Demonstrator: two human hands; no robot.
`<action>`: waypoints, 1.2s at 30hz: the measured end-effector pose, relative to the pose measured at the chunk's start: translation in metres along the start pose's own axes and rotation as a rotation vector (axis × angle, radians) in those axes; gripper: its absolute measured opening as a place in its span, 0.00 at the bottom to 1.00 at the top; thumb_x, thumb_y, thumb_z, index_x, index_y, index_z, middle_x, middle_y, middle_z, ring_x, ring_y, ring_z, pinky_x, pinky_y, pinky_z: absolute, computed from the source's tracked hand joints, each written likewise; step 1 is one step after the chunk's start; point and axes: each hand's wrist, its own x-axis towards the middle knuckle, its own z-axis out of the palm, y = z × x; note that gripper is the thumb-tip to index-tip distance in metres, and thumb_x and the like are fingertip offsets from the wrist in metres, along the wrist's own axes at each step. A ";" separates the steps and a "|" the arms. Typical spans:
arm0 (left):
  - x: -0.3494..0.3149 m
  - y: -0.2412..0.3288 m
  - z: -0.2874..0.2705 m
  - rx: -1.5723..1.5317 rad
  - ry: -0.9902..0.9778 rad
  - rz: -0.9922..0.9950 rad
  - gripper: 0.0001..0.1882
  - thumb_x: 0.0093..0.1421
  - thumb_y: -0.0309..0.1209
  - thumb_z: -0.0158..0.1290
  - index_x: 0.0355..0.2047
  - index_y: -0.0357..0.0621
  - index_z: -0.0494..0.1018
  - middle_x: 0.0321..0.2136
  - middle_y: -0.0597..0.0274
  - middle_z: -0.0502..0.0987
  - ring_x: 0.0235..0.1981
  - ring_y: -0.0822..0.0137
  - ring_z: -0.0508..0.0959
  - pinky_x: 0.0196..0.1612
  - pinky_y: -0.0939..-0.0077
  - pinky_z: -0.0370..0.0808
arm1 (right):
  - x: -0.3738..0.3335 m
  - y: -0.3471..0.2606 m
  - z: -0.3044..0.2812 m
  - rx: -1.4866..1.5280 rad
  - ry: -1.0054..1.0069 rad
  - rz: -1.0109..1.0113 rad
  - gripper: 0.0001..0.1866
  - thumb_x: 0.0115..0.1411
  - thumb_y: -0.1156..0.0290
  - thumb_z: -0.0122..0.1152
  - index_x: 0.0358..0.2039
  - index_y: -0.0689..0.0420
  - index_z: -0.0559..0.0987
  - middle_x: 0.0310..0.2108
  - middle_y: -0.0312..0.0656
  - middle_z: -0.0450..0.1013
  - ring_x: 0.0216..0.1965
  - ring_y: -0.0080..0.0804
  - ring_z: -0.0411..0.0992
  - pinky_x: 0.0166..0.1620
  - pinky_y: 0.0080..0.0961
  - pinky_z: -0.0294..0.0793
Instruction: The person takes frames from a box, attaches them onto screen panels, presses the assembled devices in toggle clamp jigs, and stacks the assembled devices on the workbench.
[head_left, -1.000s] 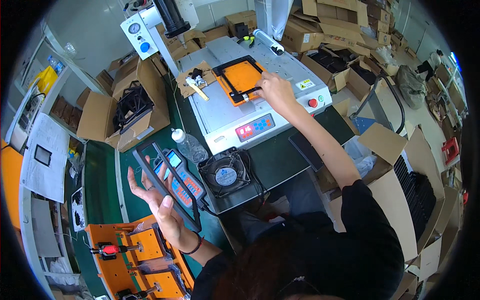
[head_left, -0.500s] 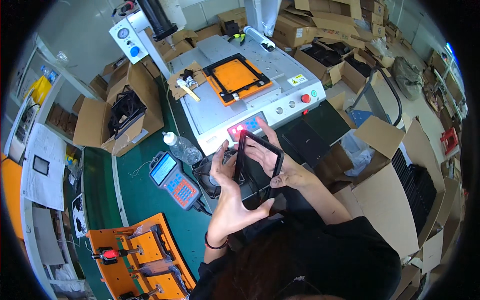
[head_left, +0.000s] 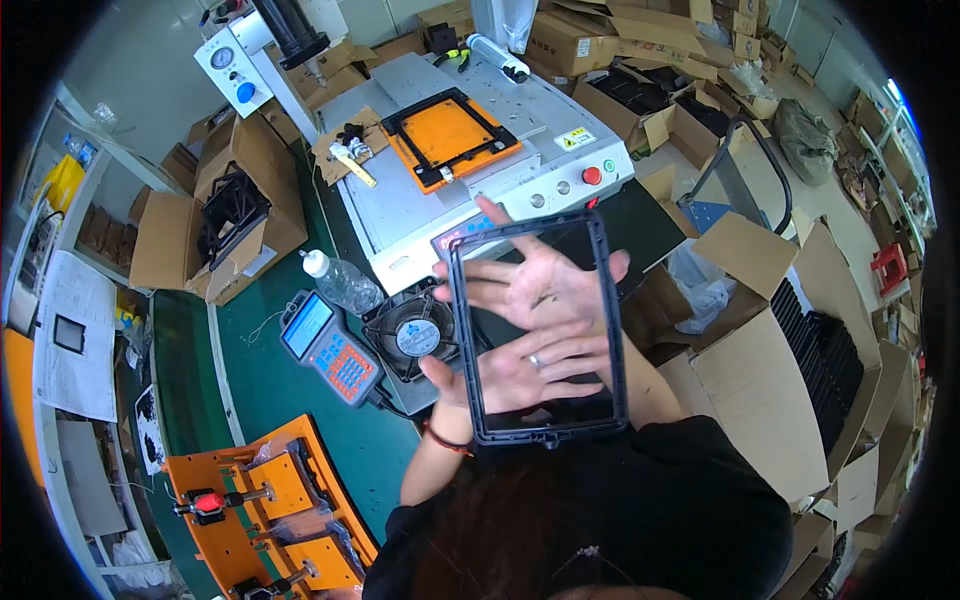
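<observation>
A black rectangular frame (head_left: 612, 330) with an open middle faces me, in front of both my hands. Through its opening I see my left hand (head_left: 535, 365), a ring on one finger, its fingers stretched out toward the right. Above it is my right hand (head_left: 548, 285), with the palm showing and fingers spread toward the left. The frame lies across both hands; no fingers are seen curled round its bars. Close to my left thumb is a round black fan (head_left: 418, 338). Left of the fan lies a grey handheld device with orange keys (head_left: 338, 350).
A grey bench machine (head_left: 400, 225) bears an orange plate (head_left: 450, 140) with a black frame on it. A clear bottle (head_left: 348, 285) stands near the fan. An orange clamp fixture (head_left: 220, 460) sits at lower left. Open cardboard boxes (head_left: 740, 400) flank me.
The black frame was tilted, with my right thumb on its lower corner. Now it faces me and appears larger, and both hands lie flat behind it. My view has shifted slightly.
</observation>
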 end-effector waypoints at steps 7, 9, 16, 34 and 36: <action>0.008 -0.025 -0.009 -0.392 -0.128 0.192 0.78 0.26 0.72 0.61 0.66 0.38 0.34 0.65 0.46 0.46 0.65 0.42 0.50 0.63 0.32 0.43 | -0.012 0.005 -0.033 -0.136 -0.005 -0.003 0.65 0.41 0.27 0.58 0.68 0.47 0.36 0.63 0.67 0.46 0.65 0.59 0.48 0.67 0.43 0.43; 0.009 -0.013 0.004 -0.280 -0.043 0.216 0.79 0.26 0.72 0.61 0.66 0.38 0.31 0.63 0.47 0.50 0.62 0.44 0.55 0.63 0.34 0.45 | -0.020 -0.025 -0.051 -0.554 0.462 -0.172 0.42 0.61 0.42 0.49 0.65 0.54 0.50 0.61 0.54 0.57 0.63 0.41 0.55 0.65 0.38 0.49; -0.008 0.015 0.010 -0.140 -0.020 0.343 0.79 0.30 0.70 0.62 0.65 0.38 0.25 0.63 0.46 0.49 0.62 0.44 0.55 0.63 0.36 0.48 | -0.073 -0.080 -0.152 -2.257 1.153 -0.217 0.33 0.62 0.57 0.53 0.60 0.64 0.56 0.54 0.57 0.64 0.57 0.53 0.62 0.61 0.53 0.52; -0.012 0.027 0.005 0.018 0.041 0.381 0.78 0.31 0.71 0.60 0.65 0.37 0.26 0.64 0.43 0.49 0.62 0.42 0.54 0.62 0.34 0.48 | -0.097 -0.118 -0.174 -2.139 1.041 0.058 0.40 0.61 0.49 0.52 0.64 0.55 0.48 0.58 0.45 0.64 0.60 0.45 0.61 0.61 0.56 0.44; -0.011 0.026 0.005 0.030 0.031 0.354 0.78 0.31 0.71 0.60 0.65 0.36 0.26 0.64 0.42 0.49 0.62 0.42 0.54 0.62 0.34 0.48 | -0.101 -0.117 -0.178 -2.210 1.015 -0.020 0.36 0.61 0.53 0.55 0.63 0.54 0.52 0.57 0.43 0.66 0.58 0.45 0.63 0.59 0.43 0.55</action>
